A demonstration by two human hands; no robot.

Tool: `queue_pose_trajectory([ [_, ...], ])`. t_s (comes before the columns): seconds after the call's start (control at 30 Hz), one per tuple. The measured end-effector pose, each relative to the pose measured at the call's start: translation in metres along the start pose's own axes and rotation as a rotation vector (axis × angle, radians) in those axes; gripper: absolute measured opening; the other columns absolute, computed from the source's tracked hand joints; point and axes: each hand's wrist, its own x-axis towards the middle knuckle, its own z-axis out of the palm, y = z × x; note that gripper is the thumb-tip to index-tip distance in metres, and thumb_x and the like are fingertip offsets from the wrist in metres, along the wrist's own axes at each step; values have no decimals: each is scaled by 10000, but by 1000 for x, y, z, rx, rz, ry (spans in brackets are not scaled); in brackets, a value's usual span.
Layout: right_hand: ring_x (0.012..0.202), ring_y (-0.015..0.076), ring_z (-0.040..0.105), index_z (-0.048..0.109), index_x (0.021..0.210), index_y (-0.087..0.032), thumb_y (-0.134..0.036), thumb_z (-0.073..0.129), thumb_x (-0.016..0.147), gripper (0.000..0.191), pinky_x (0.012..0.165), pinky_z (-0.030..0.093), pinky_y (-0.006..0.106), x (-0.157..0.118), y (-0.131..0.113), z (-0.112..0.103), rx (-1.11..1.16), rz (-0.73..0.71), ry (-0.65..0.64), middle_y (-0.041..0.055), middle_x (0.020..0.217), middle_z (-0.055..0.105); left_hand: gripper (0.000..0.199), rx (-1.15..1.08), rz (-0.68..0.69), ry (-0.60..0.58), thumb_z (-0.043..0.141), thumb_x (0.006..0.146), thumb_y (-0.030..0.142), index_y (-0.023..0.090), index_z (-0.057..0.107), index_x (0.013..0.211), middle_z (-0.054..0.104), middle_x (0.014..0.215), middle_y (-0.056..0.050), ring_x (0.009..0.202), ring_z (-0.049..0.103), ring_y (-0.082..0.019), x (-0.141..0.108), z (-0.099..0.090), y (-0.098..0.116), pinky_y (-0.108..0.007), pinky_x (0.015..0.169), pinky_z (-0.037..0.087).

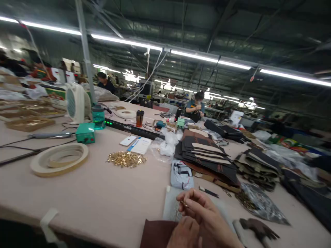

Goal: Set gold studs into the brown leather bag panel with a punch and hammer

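Observation:
My right hand (207, 215) is closed, pinching a small gold-coloured metal piece (184, 204) between thumb and fingertips. Just below it, my left hand (183, 232) has its fingers curled over a dark brown leather-like piece (157, 234) at the table's near edge; its fingertips are partly hidden. Under and behind both hands lies a pale grey sheet (169, 203) with small bits on it. A white and blue plastic packet (181, 175) sits just beyond that sheet. Farther left is a loose heap of small gold metal fittings (126, 159).
Stacked dark panels (204, 151) stand beyond my hands. A dark glove (258, 227) and a plastic bag of chain (261, 203) are at right. Tape rolls (60, 158), a green box (85, 133), a fan (77, 103) and a phone (128, 140) lie left. A co-worker (195, 106) sits across.

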Motion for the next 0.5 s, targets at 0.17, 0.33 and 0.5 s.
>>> queue_pose_trajectory([
  [0.17,1011,260,659,691,851,-225,-510,692,910,291,944,522,385,-56,31,-32,-270,-84,254,83,1080,727,329,-148,-65,118,454,939,151,224,588,1231,667,1168,-123,1079,657,-282,-3,-16,14,-453,947,558],
  [0.33,1045,263,682,685,888,-234,-497,702,905,264,948,556,377,-83,73,-46,-272,-119,396,96,1164,728,242,-320,-112,154,452,986,185,238,561,1196,664,1057,-55,915,665,-204,-7,-29,22,-365,858,550],
  [0.5,1124,283,688,671,870,-235,-470,773,851,256,987,565,394,-91,101,-51,-167,-109,490,101,1200,737,282,-392,-65,139,549,923,141,246,621,1175,662,1052,-36,811,638,-156,-9,-31,22,-275,723,522],
])
